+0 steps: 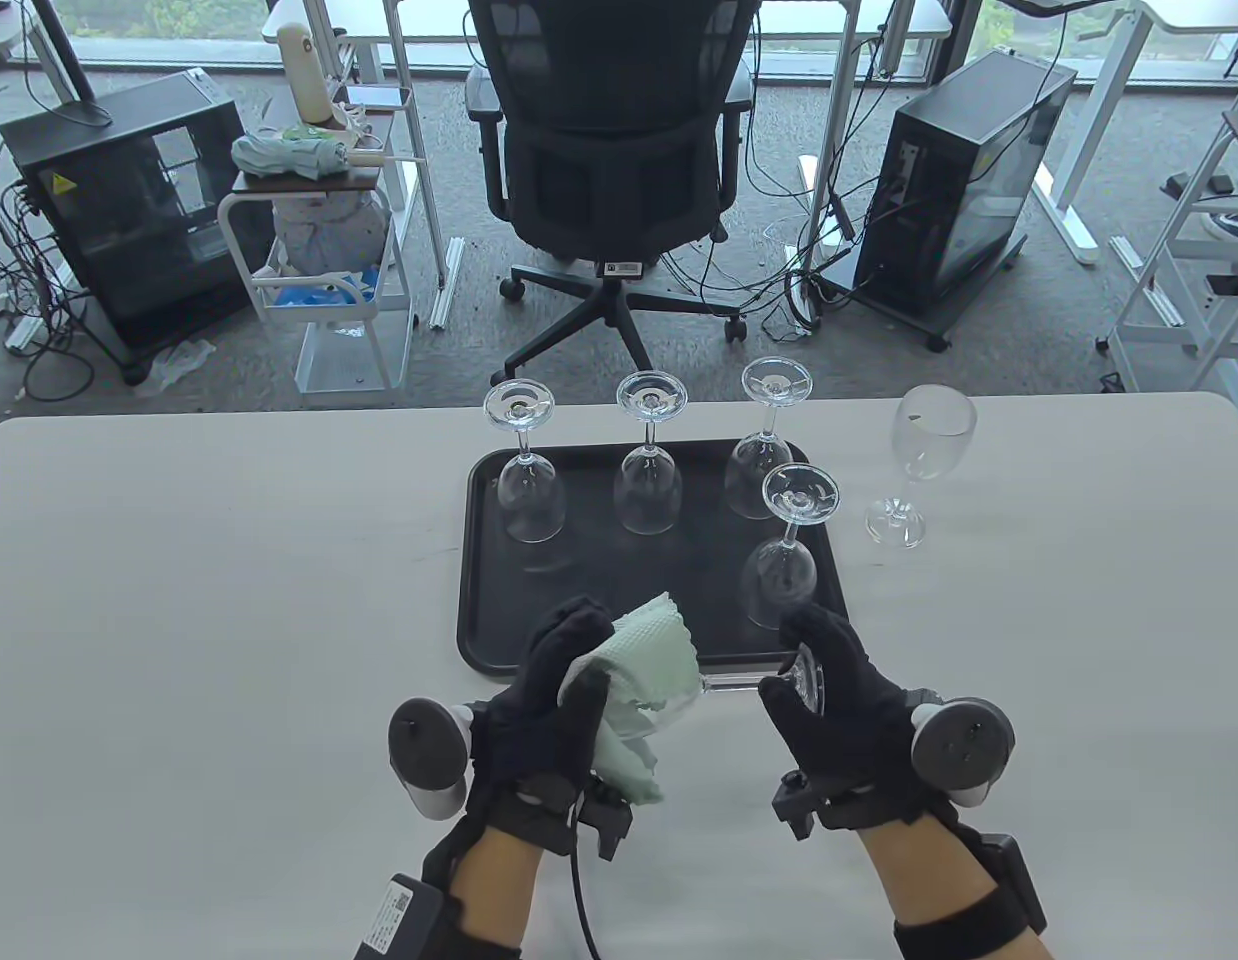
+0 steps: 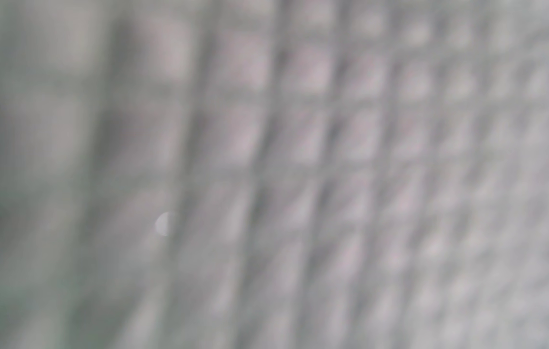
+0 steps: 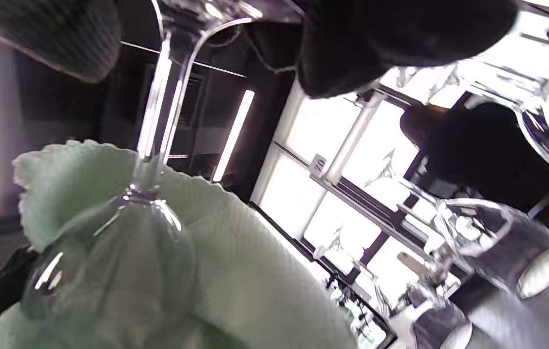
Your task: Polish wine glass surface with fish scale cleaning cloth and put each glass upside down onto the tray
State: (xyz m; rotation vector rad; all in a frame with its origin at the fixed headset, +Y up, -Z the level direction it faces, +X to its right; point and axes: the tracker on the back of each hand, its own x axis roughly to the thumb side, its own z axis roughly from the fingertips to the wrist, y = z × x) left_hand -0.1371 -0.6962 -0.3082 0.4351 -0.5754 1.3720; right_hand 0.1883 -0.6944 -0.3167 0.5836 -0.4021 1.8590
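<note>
A wine glass (image 1: 739, 685) lies sideways in the air between both hands, above the tray's near edge. My left hand (image 1: 564, 680) wraps the pale green cloth (image 1: 644, 665) round its bowl. My right hand (image 1: 829, 690) pinches the foot of the glass (image 1: 807, 680). In the right wrist view the stem (image 3: 155, 97) runs down into the bowl (image 3: 124, 261), cradled in the cloth (image 3: 255, 271). The left wrist view shows only blurred cloth (image 2: 274, 174). Several glasses stand upside down on the black tray (image 1: 599, 600). One upright glass (image 1: 924, 455) stands on the table right of the tray.
The white table (image 1: 179, 600) stretches to both sides of the tray. Beyond its far edge stand an office chair (image 1: 609, 150), a white trolley (image 1: 329, 250) and two computer towers (image 1: 964, 190).
</note>
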